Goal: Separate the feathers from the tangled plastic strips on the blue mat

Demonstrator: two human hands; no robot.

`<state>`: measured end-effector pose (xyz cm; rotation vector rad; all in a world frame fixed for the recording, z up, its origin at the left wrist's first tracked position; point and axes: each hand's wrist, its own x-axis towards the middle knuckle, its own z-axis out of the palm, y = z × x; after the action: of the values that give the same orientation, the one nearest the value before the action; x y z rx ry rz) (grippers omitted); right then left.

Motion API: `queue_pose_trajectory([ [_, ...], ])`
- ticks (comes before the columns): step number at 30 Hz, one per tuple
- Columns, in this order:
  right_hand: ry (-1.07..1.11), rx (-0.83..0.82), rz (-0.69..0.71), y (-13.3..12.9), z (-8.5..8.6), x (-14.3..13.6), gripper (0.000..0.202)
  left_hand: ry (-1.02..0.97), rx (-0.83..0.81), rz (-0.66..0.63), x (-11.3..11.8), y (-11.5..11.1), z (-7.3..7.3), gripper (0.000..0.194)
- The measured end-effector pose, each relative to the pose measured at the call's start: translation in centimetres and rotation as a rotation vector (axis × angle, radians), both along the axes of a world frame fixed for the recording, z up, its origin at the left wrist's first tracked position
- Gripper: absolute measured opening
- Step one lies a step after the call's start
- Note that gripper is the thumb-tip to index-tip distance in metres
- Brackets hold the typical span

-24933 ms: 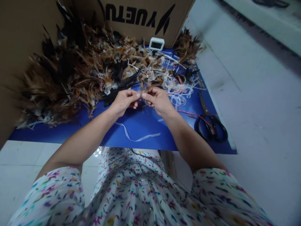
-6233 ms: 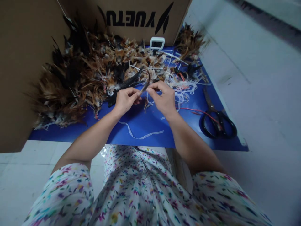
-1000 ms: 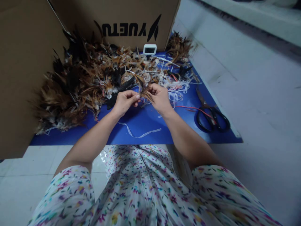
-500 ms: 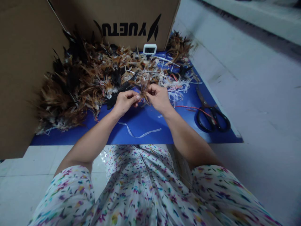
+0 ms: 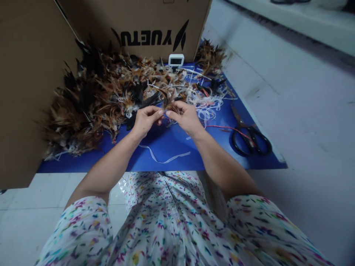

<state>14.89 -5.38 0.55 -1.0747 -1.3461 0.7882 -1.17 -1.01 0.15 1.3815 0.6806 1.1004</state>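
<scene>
The left hand is pinching a feather bunch between thumb and fingertips; the right hand, just beside it, is pinching the bunch too. The bunch is sticking up between both hands. A feather pile is lying beyond the left hand; scissors are resting right of the right.
</scene>
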Motion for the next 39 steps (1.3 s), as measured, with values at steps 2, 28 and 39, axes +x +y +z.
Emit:
queue_pose_trajectory([
  [2,0.021,-0.009,0.027,-0.1,0.0,-0.2,0.041,-0.011,0.022,0.02,0.1,0.0,-0.1,0.044],
  [28,0.133,-0.041,-0.025,-0.2,0.1,-0.8,0.045,0.012,-0.162,-0.145,0.1,-0.8,0.3,0.046],
  [39,0.097,-0.031,0.045,-0.2,0.5,-0.2,0.047,0.012,-0.376,-0.305,-0.5,-0.7,0.8,0.042],
])
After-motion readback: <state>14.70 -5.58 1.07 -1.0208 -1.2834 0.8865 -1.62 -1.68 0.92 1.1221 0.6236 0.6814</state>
